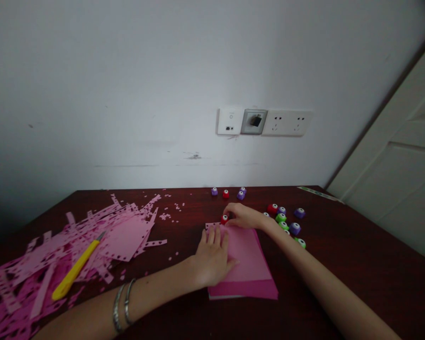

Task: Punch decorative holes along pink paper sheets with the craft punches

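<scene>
My left hand (pixel 214 257) lies flat, fingers stretched out, on a stack of pink paper (pixel 250 255) at the front middle of the table. Darker pink sheets (pixel 255 288) stick out beneath the top one. At the stack's far edge, my right hand (pixel 242 216) has its fingers curled round a small red craft punch (pixel 224 219). Dark punched holes show along that edge, left of the punch. Part of the right fingertips is hidden behind the punch and the hand itself.
Left of me lies a heap of punched pink strips and scraps (pixel 67 250), with a yellow-handled craft knife (pixel 76 271) on top. Several red, purple and green punches (pixel 282 225) sit to the right, others (pixel 225 193) near the wall. Wall sockets (pixel 286 123) are above the table.
</scene>
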`<state>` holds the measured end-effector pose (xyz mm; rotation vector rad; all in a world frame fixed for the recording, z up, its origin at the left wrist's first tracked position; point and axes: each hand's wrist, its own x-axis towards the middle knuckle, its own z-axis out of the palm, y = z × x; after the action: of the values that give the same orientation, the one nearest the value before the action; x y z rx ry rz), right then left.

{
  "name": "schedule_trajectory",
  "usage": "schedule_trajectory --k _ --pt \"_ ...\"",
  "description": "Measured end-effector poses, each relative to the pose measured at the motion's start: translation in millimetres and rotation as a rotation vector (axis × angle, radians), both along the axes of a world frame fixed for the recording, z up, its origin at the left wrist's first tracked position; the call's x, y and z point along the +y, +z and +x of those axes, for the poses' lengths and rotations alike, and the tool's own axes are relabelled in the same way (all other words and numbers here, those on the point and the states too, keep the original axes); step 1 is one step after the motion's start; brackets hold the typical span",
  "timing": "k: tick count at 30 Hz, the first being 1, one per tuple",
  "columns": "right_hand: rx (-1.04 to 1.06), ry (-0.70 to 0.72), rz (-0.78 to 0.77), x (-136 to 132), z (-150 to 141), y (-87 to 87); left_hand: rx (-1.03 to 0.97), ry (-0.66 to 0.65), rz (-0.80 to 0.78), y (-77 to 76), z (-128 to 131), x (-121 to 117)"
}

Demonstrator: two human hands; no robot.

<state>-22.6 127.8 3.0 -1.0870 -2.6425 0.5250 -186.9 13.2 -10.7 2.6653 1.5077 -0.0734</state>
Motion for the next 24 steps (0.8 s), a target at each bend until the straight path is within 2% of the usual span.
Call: schedule_trajectory --k 8,24 --pt "0.006 0.023 0.019 0 -2 -0.8 0.017 -0.001 0.017 -1.9 -1 0" --pt "0.005 -0.069 0.024 9 11 -3.1 0.007 -0.012 0.010 -3.2 -2 0"
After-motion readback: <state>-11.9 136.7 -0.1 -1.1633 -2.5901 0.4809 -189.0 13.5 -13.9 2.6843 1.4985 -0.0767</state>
